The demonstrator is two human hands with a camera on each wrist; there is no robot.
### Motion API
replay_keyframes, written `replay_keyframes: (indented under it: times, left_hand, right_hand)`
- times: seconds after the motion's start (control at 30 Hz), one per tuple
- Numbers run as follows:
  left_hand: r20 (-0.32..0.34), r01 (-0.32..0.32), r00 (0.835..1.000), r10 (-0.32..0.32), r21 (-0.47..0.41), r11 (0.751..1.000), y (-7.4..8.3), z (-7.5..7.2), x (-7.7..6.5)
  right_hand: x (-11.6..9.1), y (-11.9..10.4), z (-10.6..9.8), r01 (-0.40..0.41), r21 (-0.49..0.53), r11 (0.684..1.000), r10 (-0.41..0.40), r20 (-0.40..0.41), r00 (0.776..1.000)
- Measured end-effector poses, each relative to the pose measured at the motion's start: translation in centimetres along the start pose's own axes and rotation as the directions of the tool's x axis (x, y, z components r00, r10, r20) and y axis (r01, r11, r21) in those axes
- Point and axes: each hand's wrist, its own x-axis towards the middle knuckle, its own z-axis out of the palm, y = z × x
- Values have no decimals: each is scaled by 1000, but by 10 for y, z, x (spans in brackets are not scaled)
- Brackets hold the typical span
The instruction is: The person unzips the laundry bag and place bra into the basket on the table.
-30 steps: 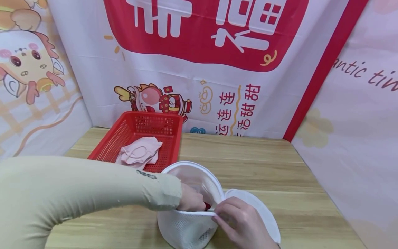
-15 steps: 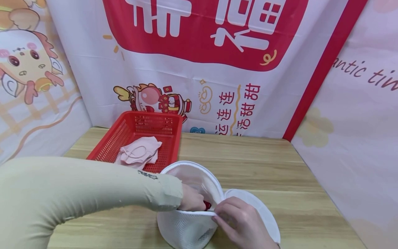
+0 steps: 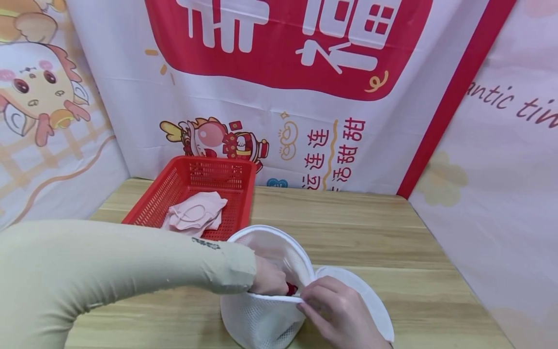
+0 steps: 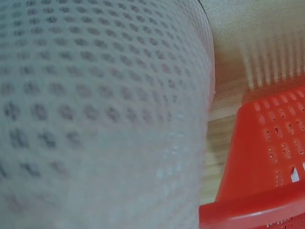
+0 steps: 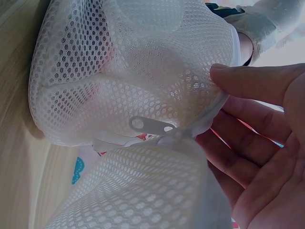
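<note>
A white mesh laundry bag (image 3: 257, 320) stands on the table with its round mouth unzipped. My left hand (image 3: 268, 277) reaches down inside it, sleeve cuff at the rim, with most of the fingers hidden. A small bit of something dark red (image 3: 291, 289) shows right at that hand; whether the fingers grip it I cannot tell. My right hand (image 3: 344, 310) pinches the bag's rim between thumb and fingers. The round mesh lid (image 3: 364, 293) lies folded out to the right, under and behind that hand. In the right wrist view a zipper pull (image 5: 147, 125) hangs where lid and bag meet.
A red plastic basket (image 3: 250, 194) stands behind the bag to the left, close to it. Pale pink folded cloth (image 3: 198, 213) lies in the basket. The wood-grain table (image 3: 348, 218) ends at printed fabric walls behind and on both sides.
</note>
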Motion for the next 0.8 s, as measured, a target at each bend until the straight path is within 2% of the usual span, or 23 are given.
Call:
replay_keyframes:
  times: [0.07,0.17,0.23,0.3,0.53,0.7,0.8]
  left_hand:
    - [-16,-24,1000,24,13,1000,-8,9,8]
    - [-50,-33,998,33,14,999,-23,31,26]
    - [-62,-39,997,40,18,999,-28,35,30]
    - [-55,-43,997,45,30,999,-25,30,26]
    - [-25,-123,992,128,143,982,-2,-21,-14]
    - [-31,-138,988,148,221,965,-1,-31,-23]
    - [-38,-133,989,145,219,967,-2,-33,-24]
  right_hand:
    - [0,0,0,-2,-1,1000,2,-1,1000]
    - [-1,0,0,-4,-3,1000,3,-5,1000]
    - [-1,0,0,-4,-3,1000,4,-9,1000]
    - [-1,0,-1,-4,-2,1000,4,-13,1000]
    - [0,0,-1,-1,-4,1000,1,-19,1000]
    - [0,0,-2,-4,-11,1000,4,-26,1000]
    - [0,1,-2,0,-12,1000,0,-30,1000]
